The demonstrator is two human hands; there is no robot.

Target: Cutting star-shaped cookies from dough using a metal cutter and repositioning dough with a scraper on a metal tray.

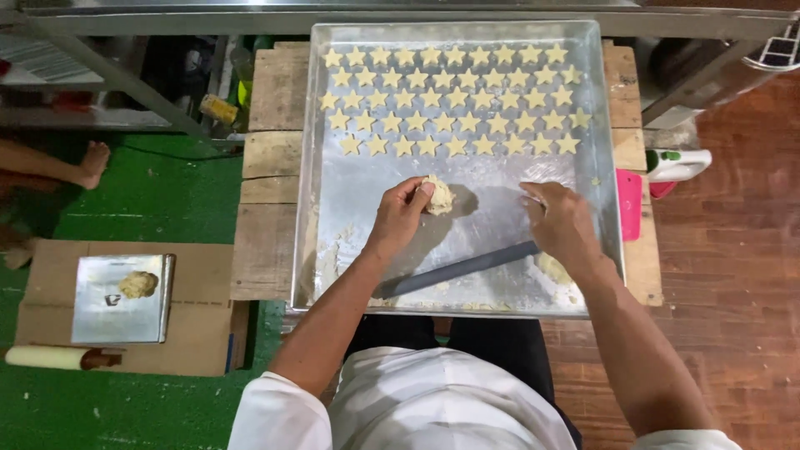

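- Nearest the lens, a white shirt point(442, 408) fills the 6 o'clock edge, both bare forearms reaching up from it.
- Far left, at 9 o'clock, a bare foot point(92, 163) of another person rests on the green floor point(158, 200).
- At 8 o'clock a small metal sheet point(108, 317) lies on cardboard point(50, 275) with a dough scrap point(138, 284) on it; a rolling pin point(54, 357) lies just below.
- Left hand point(400, 215), near centre, pinches a dough lump point(439, 197) between thumb and fingertips, the lump touching the tray point(367, 183).
- Tray sits on a wooden table point(271, 158); five rows of star cutouts point(454, 100) fill its 12 o'clock half.
- A dark flat scraper point(458, 268) slants across the tray from 7 o'clock up toward the right hand.
- Right hand point(562, 225), at 3 o'clock of the lump, is curled with knuckles up; it seems closed over the scraper's end, though the grip itself is hidden, so I cannot tell.
- Dough crumbs point(550, 268) lie just beneath that wrist.
- A pink card point(630, 202) rests off the tray's right rim, and a white bottle point(677, 164) lies beyond it at 3 o'clock.
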